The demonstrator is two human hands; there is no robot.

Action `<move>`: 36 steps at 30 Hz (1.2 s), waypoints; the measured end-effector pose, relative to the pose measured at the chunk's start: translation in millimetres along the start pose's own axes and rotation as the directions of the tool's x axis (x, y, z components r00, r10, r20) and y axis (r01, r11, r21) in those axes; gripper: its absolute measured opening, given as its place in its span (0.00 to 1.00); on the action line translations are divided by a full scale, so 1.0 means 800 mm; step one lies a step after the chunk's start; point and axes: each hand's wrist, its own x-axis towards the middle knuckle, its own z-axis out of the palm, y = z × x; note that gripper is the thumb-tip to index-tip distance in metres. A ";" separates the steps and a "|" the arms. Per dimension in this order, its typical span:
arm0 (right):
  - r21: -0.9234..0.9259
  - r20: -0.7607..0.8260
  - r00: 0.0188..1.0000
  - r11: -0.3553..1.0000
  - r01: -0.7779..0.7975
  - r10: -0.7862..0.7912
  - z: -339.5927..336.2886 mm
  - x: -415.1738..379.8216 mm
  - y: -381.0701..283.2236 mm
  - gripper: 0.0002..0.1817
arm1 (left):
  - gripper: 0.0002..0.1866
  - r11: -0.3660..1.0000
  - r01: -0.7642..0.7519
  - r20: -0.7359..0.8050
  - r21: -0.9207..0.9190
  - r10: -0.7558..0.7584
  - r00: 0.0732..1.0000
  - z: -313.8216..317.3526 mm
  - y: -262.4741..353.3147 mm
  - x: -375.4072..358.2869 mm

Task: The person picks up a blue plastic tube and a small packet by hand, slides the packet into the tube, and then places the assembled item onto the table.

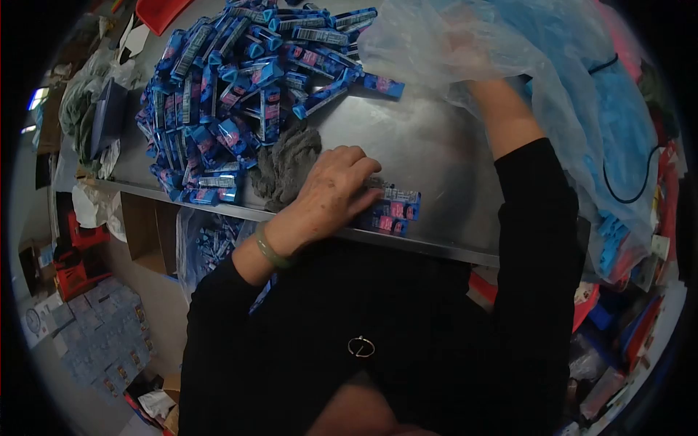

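My left hand (331, 190) is at the front edge of the metal table, its fingers curled around the left end of a few small blue boxes (398, 211) with pink print. They lie side by side on the tabletop. A green bangle (269, 247) circles that wrist. My right hand (465, 45) reaches into a cloudy plastic bag (414, 36) at the back right; its fingers are blurred behind the film, and what they hold cannot be made out. A large heap of similar blue boxes (211, 109) covers the table's left part.
A crumpled grey cloth (287, 163) lies between the heap and my left hand. Blue bagged material (596, 109) fills the right side. A red tray (160, 13) is at the back left. Below the front edge hangs a clear bag (214, 243) with small pieces, beside a cardboard box (145, 231).
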 end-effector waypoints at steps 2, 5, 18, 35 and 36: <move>-0.003 0.000 1.000 1.000 -0.004 0.004 0.006 -0.014 0.014 0.27 | 0.16 1.000 0.000 0.001 0.014 0.000 1.000 0.017 0.003 -0.003; -0.015 -0.004 1.000 1.000 -0.015 0.014 0.010 -0.031 0.039 0.26 | 0.16 1.000 0.011 0.039 0.014 -0.011 0.999 0.025 0.009 -0.004; -0.111 -0.070 0.997 0.993 -0.027 0.019 -0.035 -0.096 0.008 0.23 | 0.03 0.983 -0.108 0.057 0.151 0.100 0.993 0.038 0.008 0.004; 0.733 0.163 0.971 0.638 -0.236 0.172 -0.226 -0.273 -0.098 0.19 | 0.03 0.996 -0.017 -0.080 0.083 0.024 0.997 0.030 0.023 -0.001; 0.797 0.199 0.962 0.540 -0.271 0.189 -0.224 -0.279 -0.100 0.20 | 0.03 0.998 -0.002 -0.089 0.069 0.009 0.996 0.030 0.024 -0.002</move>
